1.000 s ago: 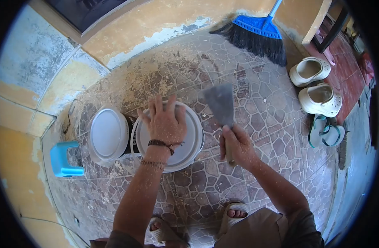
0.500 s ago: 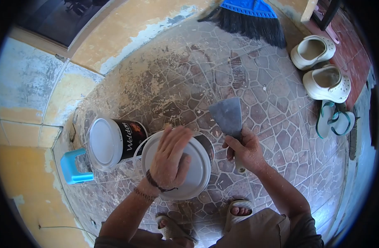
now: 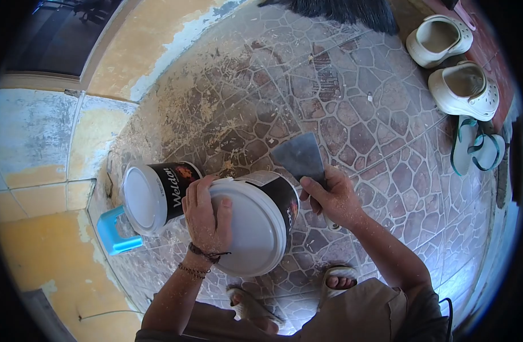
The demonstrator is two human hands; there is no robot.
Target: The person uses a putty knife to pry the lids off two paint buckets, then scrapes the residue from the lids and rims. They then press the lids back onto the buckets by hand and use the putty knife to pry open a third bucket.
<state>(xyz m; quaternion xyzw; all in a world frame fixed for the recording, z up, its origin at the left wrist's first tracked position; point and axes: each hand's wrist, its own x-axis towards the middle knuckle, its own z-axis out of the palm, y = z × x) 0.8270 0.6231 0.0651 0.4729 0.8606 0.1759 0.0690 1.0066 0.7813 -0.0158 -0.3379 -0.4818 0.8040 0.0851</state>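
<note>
Bucket [image 3: 284, 196] now looks tilted, exposing more printed side, left hand [image 3: 207, 219] clasping its lid [image 3: 253, 236], right hand [image 3: 338, 196] gripping a scraper [image 3: 301, 157].

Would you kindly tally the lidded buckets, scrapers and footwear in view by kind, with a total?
Lidded buckets: 2
Scraper: 1
Pale clogs: 2
Green-strapped flip-flops: 2
Worn sandals: 2
Total: 9
</note>
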